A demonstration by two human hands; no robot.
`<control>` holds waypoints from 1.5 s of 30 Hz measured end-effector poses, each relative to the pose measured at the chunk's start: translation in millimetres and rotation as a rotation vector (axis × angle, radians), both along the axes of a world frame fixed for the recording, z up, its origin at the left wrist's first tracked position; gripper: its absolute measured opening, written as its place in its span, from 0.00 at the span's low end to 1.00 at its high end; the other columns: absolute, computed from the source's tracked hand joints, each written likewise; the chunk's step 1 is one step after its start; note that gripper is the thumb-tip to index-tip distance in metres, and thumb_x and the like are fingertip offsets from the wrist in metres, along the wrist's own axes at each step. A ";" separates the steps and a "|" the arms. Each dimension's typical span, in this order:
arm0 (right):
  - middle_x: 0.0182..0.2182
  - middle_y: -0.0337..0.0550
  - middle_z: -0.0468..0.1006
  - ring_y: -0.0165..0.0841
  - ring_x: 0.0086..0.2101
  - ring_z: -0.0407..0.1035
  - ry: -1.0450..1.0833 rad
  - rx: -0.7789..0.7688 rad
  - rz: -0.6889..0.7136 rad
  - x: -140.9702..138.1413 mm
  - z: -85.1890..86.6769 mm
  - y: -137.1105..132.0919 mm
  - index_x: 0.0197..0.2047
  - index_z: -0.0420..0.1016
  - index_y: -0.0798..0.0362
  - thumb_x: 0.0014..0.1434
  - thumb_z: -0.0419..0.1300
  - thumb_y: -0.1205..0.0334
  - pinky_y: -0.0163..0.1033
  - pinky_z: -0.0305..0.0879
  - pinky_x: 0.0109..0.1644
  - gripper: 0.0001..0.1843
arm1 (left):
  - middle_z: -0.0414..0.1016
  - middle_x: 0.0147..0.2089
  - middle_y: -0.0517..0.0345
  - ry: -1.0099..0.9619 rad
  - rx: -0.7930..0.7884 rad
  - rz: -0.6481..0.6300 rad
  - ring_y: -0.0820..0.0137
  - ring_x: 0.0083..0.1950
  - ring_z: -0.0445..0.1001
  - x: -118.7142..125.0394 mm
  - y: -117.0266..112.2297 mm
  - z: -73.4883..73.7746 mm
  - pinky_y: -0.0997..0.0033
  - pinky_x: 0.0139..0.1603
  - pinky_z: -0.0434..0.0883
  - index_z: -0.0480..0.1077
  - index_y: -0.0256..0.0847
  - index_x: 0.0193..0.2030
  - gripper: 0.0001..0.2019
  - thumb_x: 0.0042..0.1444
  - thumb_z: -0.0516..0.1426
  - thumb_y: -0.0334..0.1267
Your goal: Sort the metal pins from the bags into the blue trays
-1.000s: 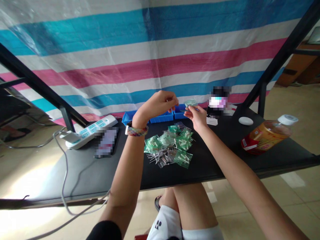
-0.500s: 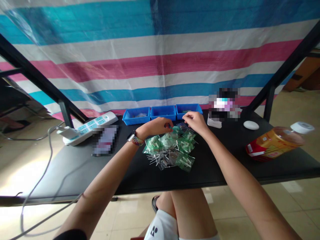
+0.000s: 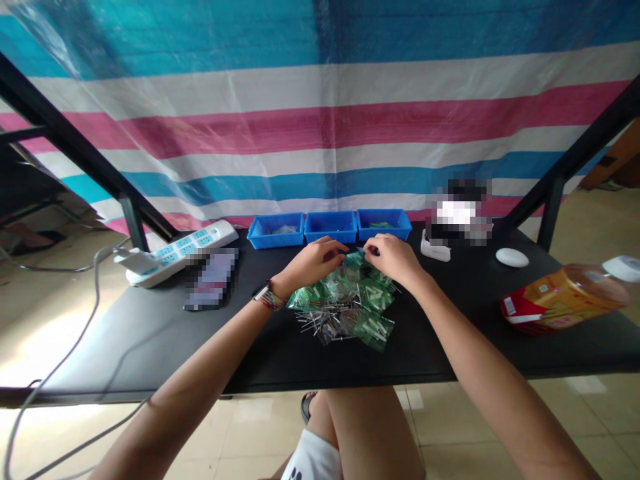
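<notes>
A heap of small green plastic packets (image 3: 376,328) with pale, short sticks inside lies on the black table. Loose thin metal pins (image 3: 316,320) and some clear bags are mixed in at its near left side. Over the heap's far edge, my left hand (image 3: 316,259) has its fingers curled and pinched. Close by on the right, my right hand (image 3: 394,257) is pinched too, fingertips turned toward the left ones. Whatever sits between the fingertips is too small and covered to make out. Behind the hands stand a left blue bin (image 3: 255,235), a middle blue bin (image 3: 331,235) and a right blue bin (image 3: 404,230).
A white power strip (image 3: 167,257) and a blurred phone (image 3: 213,279) lie to the left. On the right are a white open case (image 3: 436,251), a white oval object (image 3: 512,258) and a drink bottle (image 3: 563,297) lying tilted. A striped tarp (image 3: 320,133) hangs behind the table (image 3: 280,363).
My right hand has come back from beside the right blue bin to the heap's far edge, nearer my left hand. The left hand stays over the heap. The view has shifted slightly.
</notes>
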State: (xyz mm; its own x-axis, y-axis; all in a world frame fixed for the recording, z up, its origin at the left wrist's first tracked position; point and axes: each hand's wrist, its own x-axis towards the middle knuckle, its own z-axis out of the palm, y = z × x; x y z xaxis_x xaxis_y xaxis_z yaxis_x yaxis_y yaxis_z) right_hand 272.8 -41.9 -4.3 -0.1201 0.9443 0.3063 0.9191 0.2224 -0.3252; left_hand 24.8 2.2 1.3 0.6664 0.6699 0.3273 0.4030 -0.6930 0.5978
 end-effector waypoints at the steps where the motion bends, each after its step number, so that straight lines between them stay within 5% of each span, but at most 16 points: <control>1: 0.39 0.47 0.84 0.40 0.40 0.78 0.043 0.048 -0.013 -1.6 0.5 0.4 0.38 0.84 0.49 0.66 0.62 0.65 0.39 0.67 0.40 0.08 | 0.79 0.46 0.49 -0.052 -0.015 0.026 0.66 0.39 0.77 -2.2 -2.3 0.6 0.68 0.41 0.73 0.81 0.41 0.54 0.15 0.68 0.58 0.45; 5: 0.34 0.45 0.84 0.38 0.33 0.77 0.545 0.114 0.063 -14.1 -1.1 3.4 0.39 0.84 0.50 0.68 0.61 0.59 0.40 0.72 0.38 0.10 | 0.81 0.46 0.50 -0.257 -0.139 0.146 0.67 0.41 0.78 -6.3 -11.7 1.9 0.70 0.42 0.74 0.77 0.39 0.57 0.19 0.66 0.62 0.50; 9: 0.29 0.42 0.83 0.37 0.26 0.76 1.140 -0.127 0.214 -33.7 -3.8 -0.1 0.38 0.84 0.50 0.61 0.69 0.46 0.41 0.77 0.32 0.15 | 0.80 0.39 0.54 -0.447 -0.354 0.110 0.69 0.37 0.77 -2.0 -17.6 -1.2 0.72 0.37 0.75 0.76 0.38 0.54 0.23 0.62 0.67 0.54; 13: 0.33 0.42 0.85 0.35 0.29 0.79 1.334 -0.272 0.283 -48.3 -1.5 -10.0 0.39 0.85 0.51 0.52 0.77 0.46 0.41 0.81 0.36 0.19 | 0.78 0.33 0.57 -0.570 -0.454 0.082 0.71 0.33 0.76 1.6 -20.3 -2.7 0.72 0.36 0.75 0.75 0.38 0.40 0.22 0.56 0.70 0.56; 19: 0.28 0.39 0.82 0.35 0.27 0.79 1.336 -0.291 0.293 -53.7 -2.0 -13.3 0.35 0.82 0.51 0.49 0.80 0.52 0.41 0.81 0.34 0.16 | 0.75 0.27 0.58 -0.569 -0.398 0.107 0.74 0.28 0.71 0.3 -25.6 1.7 0.74 0.30 0.67 0.73 0.38 0.31 0.23 0.53 0.72 0.57; 24: 0.27 0.39 0.81 0.37 0.27 0.78 1.266 -0.154 0.300 -54.2 -2.9 -15.3 0.35 0.82 0.49 0.54 0.77 0.50 0.42 0.79 0.34 0.14 | 0.69 0.19 0.56 -0.494 -0.406 0.160 0.75 0.22 0.67 -2.5 -25.0 2.0 0.73 0.27 0.64 0.70 0.39 0.20 0.33 0.65 0.59 0.65; 27: 0.33 0.42 0.82 0.37 0.31 0.78 1.142 0.003 0.303 -54.5 -3.9 -18.5 0.36 0.84 0.47 0.58 0.75 0.50 0.43 0.79 0.38 0.11 | 0.76 0.22 0.50 -0.477 -0.547 0.127 0.72 0.23 0.71 -3.8 -23.0 2.4 0.72 0.27 0.68 0.76 0.37 0.24 0.35 0.65 0.55 0.68; 31: 0.39 0.44 0.81 0.39 0.39 0.78 0.859 0.213 0.367 -53.3 -3.9 -21.6 0.39 0.87 0.45 0.64 0.70 0.56 0.46 0.78 0.47 0.04 | 0.81 0.29 0.49 -0.500 -0.615 0.110 0.72 0.26 0.74 -3.8 -23.1 2.3 0.73 0.27 0.68 0.79 0.36 0.29 0.27 0.60 0.64 0.62; 36: 0.46 0.46 0.84 0.42 0.48 0.78 0.701 0.306 0.400 -52.1 2.2 -24.3 0.47 0.87 0.43 0.65 0.64 0.65 0.50 0.75 0.58 0.11 | 0.78 0.28 0.55 -0.596 -0.620 0.107 0.72 0.27 0.75 -4.3 -20.4 -0.3 0.73 0.28 0.71 0.81 0.35 0.36 0.19 0.54 0.71 0.53; 40: 0.48 0.47 0.84 0.41 0.47 0.79 0.730 0.303 0.300 -48.1 0.3 -19.4 0.50 0.84 0.47 0.64 0.62 0.66 0.47 0.78 0.53 0.14 | 0.81 0.33 0.55 -0.768 -0.486 0.252 0.71 0.28 0.78 -16.2 -4.1 -2.1 0.73 0.28 0.74 0.81 0.36 0.44 0.20 0.53 0.72 0.51; 45: 0.35 0.44 0.84 0.38 0.35 0.78 0.636 0.186 0.153 -34.5 -10.2 -5.6 0.36 0.82 0.51 0.59 0.61 0.68 0.42 0.75 0.41 0.07 | 0.85 0.37 0.53 -1.002 -0.304 0.537 0.72 0.29 0.81 -44.9 23.4 -1.6 0.73 0.31 0.78 0.80 0.36 0.48 0.18 0.56 0.71 0.47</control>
State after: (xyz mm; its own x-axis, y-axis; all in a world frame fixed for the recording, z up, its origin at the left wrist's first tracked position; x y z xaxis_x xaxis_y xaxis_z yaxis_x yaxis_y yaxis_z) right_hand 238.3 -47.5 -14.5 0.0090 0.8559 0.5170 0.5152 0.4391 -0.7360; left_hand -20.1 25.6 -0.3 -0.1899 0.9271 0.3232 -0.1440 -0.3519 0.9249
